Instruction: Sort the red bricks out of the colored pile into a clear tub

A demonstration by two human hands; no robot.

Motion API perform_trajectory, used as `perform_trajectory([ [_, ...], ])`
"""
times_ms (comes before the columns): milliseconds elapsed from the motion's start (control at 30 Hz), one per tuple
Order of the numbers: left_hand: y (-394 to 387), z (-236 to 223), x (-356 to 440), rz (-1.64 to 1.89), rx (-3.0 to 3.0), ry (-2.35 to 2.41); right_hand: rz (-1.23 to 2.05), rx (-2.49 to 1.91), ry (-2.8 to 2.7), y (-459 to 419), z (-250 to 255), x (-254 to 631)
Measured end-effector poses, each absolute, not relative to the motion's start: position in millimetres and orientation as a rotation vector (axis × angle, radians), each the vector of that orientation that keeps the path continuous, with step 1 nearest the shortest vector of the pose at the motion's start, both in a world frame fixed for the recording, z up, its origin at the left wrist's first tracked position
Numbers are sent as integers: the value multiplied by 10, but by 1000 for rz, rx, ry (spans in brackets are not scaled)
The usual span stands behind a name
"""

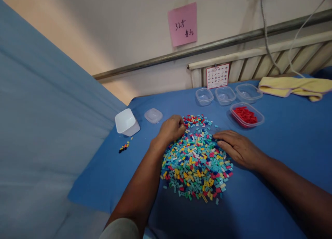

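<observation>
A wide pile of small plastic building bricks (pixel 195 159) in turquoise, yellow, pink, white and dark blue lies on the blue cloth. At its upper left edge my left hand (pixel 171 129) is closed, its fingertips curled together by a patch of red bricks (pixel 194 120). Whatever those fingertips pinch, if anything, is hidden. My right hand (pixel 237 147) rests at the pile's right side, fingers stretched out and touching the edge bricks. Beyond it, a clear plastic container (pixel 260 118) holds many red bricks (pixel 245 115).
Three clear containers stand along the back, one of them a small tub (pixel 204 97). At the left are a white bin (pixel 127 122), a clear lid (pixel 153 116) and a few black and yellow bricks (pixel 123 148). A yellow cloth (pixel 290 86) lies back right, below a radiator (pixel 256 64).
</observation>
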State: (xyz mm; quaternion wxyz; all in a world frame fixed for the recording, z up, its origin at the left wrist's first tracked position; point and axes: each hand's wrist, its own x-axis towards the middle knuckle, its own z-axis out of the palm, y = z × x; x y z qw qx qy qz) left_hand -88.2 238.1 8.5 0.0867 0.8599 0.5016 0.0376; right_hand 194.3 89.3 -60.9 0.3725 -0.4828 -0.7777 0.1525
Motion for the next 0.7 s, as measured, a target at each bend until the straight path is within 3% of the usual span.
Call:
perform_trajectory([
  [700,2322,175,-830,-63,2706,1317,393,-1222,-2016,908,-598,1939],
])
